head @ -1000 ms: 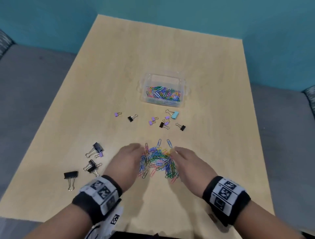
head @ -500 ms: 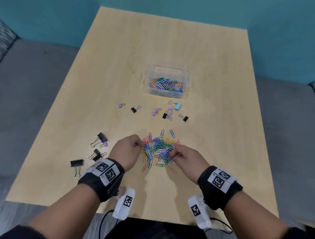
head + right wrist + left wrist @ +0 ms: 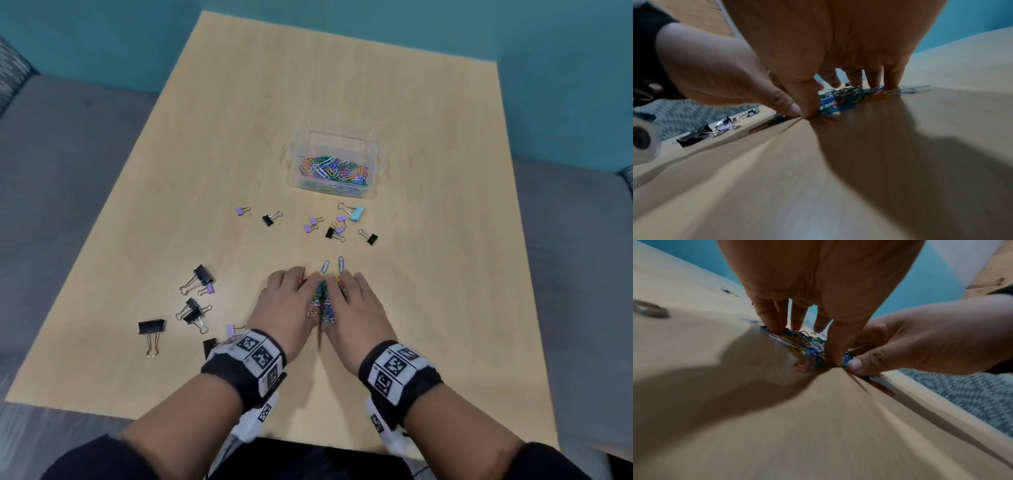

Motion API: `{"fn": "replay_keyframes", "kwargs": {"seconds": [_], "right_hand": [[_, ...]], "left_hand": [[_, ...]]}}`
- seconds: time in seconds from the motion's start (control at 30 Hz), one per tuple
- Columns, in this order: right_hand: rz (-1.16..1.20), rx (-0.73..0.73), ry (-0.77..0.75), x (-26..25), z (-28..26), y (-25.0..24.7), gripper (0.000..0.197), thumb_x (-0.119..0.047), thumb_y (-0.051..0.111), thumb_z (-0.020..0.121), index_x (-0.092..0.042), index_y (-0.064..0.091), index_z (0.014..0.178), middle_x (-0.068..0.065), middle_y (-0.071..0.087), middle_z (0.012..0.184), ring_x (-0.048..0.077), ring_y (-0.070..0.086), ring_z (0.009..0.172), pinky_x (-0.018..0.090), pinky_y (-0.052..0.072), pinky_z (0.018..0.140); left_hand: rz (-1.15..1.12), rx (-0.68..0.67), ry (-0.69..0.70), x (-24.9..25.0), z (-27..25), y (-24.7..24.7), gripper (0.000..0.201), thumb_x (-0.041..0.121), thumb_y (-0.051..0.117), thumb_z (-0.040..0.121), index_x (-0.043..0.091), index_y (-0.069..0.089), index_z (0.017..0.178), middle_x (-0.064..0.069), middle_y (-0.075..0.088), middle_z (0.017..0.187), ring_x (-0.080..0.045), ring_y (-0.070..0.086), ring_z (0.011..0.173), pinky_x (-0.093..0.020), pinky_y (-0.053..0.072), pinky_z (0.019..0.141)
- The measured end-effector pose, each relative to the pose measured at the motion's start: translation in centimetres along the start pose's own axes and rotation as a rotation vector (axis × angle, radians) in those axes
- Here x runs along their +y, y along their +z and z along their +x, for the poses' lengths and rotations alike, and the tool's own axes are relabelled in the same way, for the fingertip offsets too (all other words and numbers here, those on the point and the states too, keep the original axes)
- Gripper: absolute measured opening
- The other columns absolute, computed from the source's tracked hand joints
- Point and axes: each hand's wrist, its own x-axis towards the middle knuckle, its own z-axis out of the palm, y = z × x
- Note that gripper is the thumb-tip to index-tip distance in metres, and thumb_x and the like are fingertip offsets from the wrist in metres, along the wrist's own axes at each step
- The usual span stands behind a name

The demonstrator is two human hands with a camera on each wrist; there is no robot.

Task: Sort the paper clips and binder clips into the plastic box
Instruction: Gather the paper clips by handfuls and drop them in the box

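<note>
A heap of coloured paper clips [image 3: 322,303] lies on the near middle of the table, squeezed narrow between my two hands. My left hand [image 3: 291,301] presses its left side and my right hand [image 3: 356,305] its right side. Both have fingers stretched forward and down onto the clips [image 3: 849,94], thumbs meeting at the near end. Two blue paper clips [image 3: 333,265] lie loose just beyond the fingertips. The clear plastic box [image 3: 298,178] stands farther back and holds many paper clips. Small purple, black and light-blue binder clips [image 3: 337,228] are scattered between the box and my hands.
Several larger black binder clips [image 3: 198,279] lie to the left of my left hand, one [image 3: 152,327] near the table's left edge. A purple clip [image 3: 231,330] sits beside my left wrist. The wooden table [image 3: 445,274] ends at a grey sofa on both sides.
Both hands have closed in on each other, pushing the spread-out paper clips into a narrow heap. The fingers have gone from curled to stretched out over it.
</note>
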Motion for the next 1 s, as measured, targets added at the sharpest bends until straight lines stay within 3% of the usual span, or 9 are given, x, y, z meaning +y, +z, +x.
{"fn": "replay_keyframes", "kwargs": {"seconds": [0.1,0.2,0.33,0.5,0.6,0.7,0.8,0.9,1.0], "right_hand": [[-0.089,0.047,-0.001,-0.6,0.9,-0.3,0.058,-0.021,0.059,0.082,-0.017,0.04,0.136,0.009,0.044,0.138,0.034,0.04,0.123,0.042,0.041,0.093],[-0.112,0.066,-0.008,-0.6,1.6,-0.9,0.043,-0.01,0.059,0.077,-0.017,0.05,0.118,0.009,0.052,0.116,0.032,0.046,0.101,0.038,0.043,0.074],[-0.08,-0.006,-0.003,-0.5,1.9,-2.0,0.043,0.002,0.051,0.075,-0.014,0.047,0.115,0.01,0.044,0.115,0.031,0.04,0.1,0.035,0.038,0.069],[-0.036,-0.031,0.027,0.1,2.4,-2.3,0.03,-0.005,0.057,0.082,-0.015,0.046,0.108,0.008,0.046,0.107,0.025,0.039,0.086,0.033,0.032,0.066],[0.012,-0.054,0.062,0.4,2.6,-2.7,0.03,-0.006,0.063,0.079,-0.015,0.048,0.104,0.004,0.043,0.097,0.024,0.037,0.076,0.033,0.032,0.063],[0.075,-0.06,0.102,0.7,2.8,-3.2,0.017,-0.004,0.053,0.084,-0.017,0.043,0.09,0.001,0.04,0.086,0.027,0.046,0.07,0.031,0.033,0.058],[0.154,-0.081,0.134,1.3,3.1,-3.4,0.013,-0.005,0.047,0.085,-0.016,0.042,0.082,0.004,0.047,0.083,0.029,0.052,0.072,0.032,0.035,0.057],[0.298,-0.115,0.204,1.9,3.4,-3.7,0.01,-0.01,0.05,0.082,-0.018,0.047,0.079,0.004,0.056,0.081,0.027,0.055,0.075,0.032,0.039,0.059],[0.496,-0.15,0.288,2.5,3.4,-4.1,0.01,-0.012,0.057,0.079,-0.021,0.053,0.077,0.0,0.058,0.074,0.027,0.061,0.067,0.036,0.05,0.061]], "left_hand": [[0.02,0.001,0.009,0.2,1.1,-0.4,0.045,0.021,0.061,0.081,0.024,0.05,0.125,-0.004,0.045,0.123,-0.028,0.039,0.107,-0.039,0.044,0.09],[0.02,-0.002,0.014,0.0,1.7,-0.6,0.029,0.012,0.055,0.083,0.019,0.057,0.111,-0.006,0.047,0.114,-0.028,0.039,0.099,-0.037,0.044,0.084],[0.027,-0.004,0.0,-0.3,2.3,-0.7,0.024,0.006,0.055,0.082,0.017,0.059,0.102,-0.006,0.049,0.104,-0.026,0.042,0.091,-0.035,0.043,0.075],[-0.021,-0.008,-0.062,-0.5,2.7,-1.4,0.022,0.004,0.052,0.084,0.014,0.063,0.1,-0.007,0.053,0.099,-0.027,0.047,0.086,-0.038,0.044,0.071],[-0.056,-0.012,-0.08,-0.6,2.6,-1.8,0.021,0.004,0.052,0.085,0.014,0.064,0.098,-0.007,0.054,0.097,-0.028,0.049,0.085,-0.034,0.04,0.066],[-0.108,-0.016,-0.113,-0.8,2.6,-2.1,0.017,0.005,0.052,0.085,0.013,0.064,0.092,-0.005,0.054,0.093,-0.027,0.051,0.083,-0.031,0.037,0.063],[-0.182,-0.026,-0.142,-0.9,2.6,-2.6,0.012,0.006,0.053,0.083,0.013,0.062,0.085,-0.002,0.054,0.089,-0.024,0.053,0.078,-0.029,0.037,0.062],[-0.23,-0.048,-0.163,-1.0,2.7,-3.2,0.011,0.007,0.053,0.083,0.015,0.06,0.079,0.0,0.054,0.086,-0.022,0.053,0.075,-0.028,0.037,0.061],[-0.35,-0.073,-0.24,-1.2,2.8,-3.8,0.014,0.005,0.057,0.078,0.018,0.061,0.073,0.006,0.058,0.077,-0.017,0.057,0.072,-0.028,0.046,0.064]]}}
